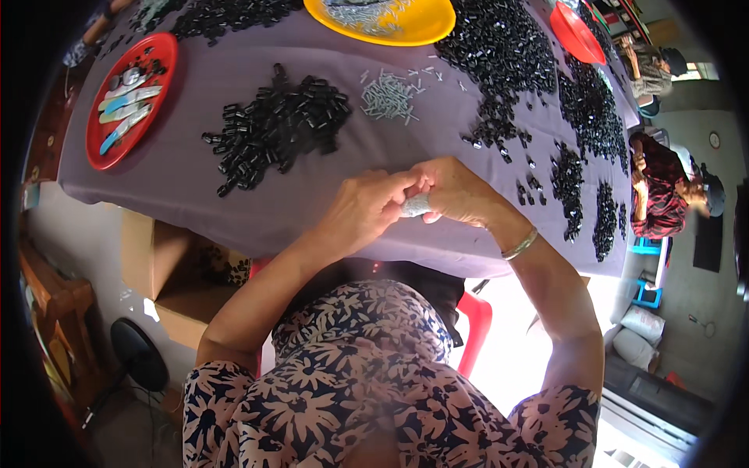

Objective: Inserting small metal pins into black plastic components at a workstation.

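Observation:
My left hand (pixel 361 204) and my right hand (pixel 459 192) meet over the near edge of the cloth-covered table (pixel 281 222). Fingers of both are bent and pressed together at the tips. A whitish-grey wrapping or piece (pixel 416 205) shows between them; whether it is worn on a finger or held, I cannot tell. Anything smaller in the pinch is hidden. Beyond my left hand lies a heap of short black cylindrical parts (pixel 285 129). Straight ahead of both hands is a small pile of thin silver pins (pixel 390 97).
A red oval tray (pixel 95 140) with blue-and-white handled tools stands at the left. A yellow basin (pixel 445 23) of silver pins sits at the back. More black parts (pixel 499 62) spread over the right side near a red bowl (pixel 573 35). Another person (pixel 663 187) sits at the right.

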Demonstrator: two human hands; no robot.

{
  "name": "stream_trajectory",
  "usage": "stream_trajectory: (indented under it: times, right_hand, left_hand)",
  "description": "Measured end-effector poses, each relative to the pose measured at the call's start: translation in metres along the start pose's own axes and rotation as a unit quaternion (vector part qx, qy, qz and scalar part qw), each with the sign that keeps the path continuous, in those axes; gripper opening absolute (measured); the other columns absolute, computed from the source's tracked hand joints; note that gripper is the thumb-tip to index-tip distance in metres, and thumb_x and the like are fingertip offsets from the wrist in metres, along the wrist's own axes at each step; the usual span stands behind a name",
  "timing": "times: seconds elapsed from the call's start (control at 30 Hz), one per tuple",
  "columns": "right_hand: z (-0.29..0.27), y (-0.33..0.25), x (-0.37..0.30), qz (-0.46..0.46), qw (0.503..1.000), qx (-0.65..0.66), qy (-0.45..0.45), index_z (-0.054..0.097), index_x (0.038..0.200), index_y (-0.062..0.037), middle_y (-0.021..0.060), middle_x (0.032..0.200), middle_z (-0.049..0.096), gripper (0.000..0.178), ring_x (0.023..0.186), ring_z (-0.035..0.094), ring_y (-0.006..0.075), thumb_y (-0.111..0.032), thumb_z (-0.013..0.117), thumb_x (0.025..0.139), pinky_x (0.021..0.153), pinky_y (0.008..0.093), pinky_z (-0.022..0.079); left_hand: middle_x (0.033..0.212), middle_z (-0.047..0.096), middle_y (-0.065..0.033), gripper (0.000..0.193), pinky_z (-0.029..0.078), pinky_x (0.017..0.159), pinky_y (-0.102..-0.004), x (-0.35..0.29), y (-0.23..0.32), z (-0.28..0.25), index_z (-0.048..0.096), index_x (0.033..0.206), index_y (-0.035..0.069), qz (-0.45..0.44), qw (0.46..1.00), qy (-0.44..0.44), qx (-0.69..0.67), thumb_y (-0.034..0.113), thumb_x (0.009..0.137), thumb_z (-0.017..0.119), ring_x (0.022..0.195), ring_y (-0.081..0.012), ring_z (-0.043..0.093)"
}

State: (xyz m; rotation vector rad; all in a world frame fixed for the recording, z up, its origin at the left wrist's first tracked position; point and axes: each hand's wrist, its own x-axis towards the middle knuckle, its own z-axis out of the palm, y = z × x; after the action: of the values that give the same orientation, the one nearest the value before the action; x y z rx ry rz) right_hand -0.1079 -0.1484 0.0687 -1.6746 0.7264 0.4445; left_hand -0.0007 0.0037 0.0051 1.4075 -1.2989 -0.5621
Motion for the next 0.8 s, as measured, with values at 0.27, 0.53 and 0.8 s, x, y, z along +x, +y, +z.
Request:
stream_trajectory:
  times: [0.27,0.53,0.8]
  right_hand:
    - [0.006,-0.009,-0.005,0.004,0.998,-0.060,0.018,0.067,0.080,-0.0003,0.0034,0.069,0.060,0.034,0.061,0.056,0.0094,-0.028,0.085,0.070,0.052,0.0238,0.044]
    - [0.050,0.043,-0.036,-0.232,0.905,-0.066,0.350,0.063,0.090,-0.0029,-0.0010,0.066,0.058,0.015,0.058,0.052,0.0060,-0.011,0.075,0.086,0.051,0.0236,0.044]
    - [0.084,0.089,-0.068,-0.328,0.832,-0.194,0.403,0.065,0.099,-0.0033,0.0101,0.085,0.068,0.016,0.067,0.066,0.0198,-0.005,0.073,0.085,0.057,0.0333,0.053]
  left_hand:
    - [0.085,0.066,-0.0077,0.043,0.052,0.071,-0.0369,-0.001,0.005,-0.002,0.062,0.117,0.008,-0.002,1.000,-0.006,-0.022,-0.005,0.076,0.063,0.076,-0.0263,0.064]
    - [0.084,0.063,-0.0084,0.024,0.050,0.067,-0.0334,0.001,-0.002,-0.011,0.067,0.098,0.001,0.047,0.988,0.085,0.122,-0.004,0.075,0.074,0.076,-0.0232,0.062]
    - [0.089,0.059,-0.0092,0.020,0.049,0.073,-0.0388,0.008,-0.014,-0.043,0.067,0.095,0.006,0.010,0.928,0.211,0.307,-0.002,0.078,0.069,0.085,-0.0284,0.059]
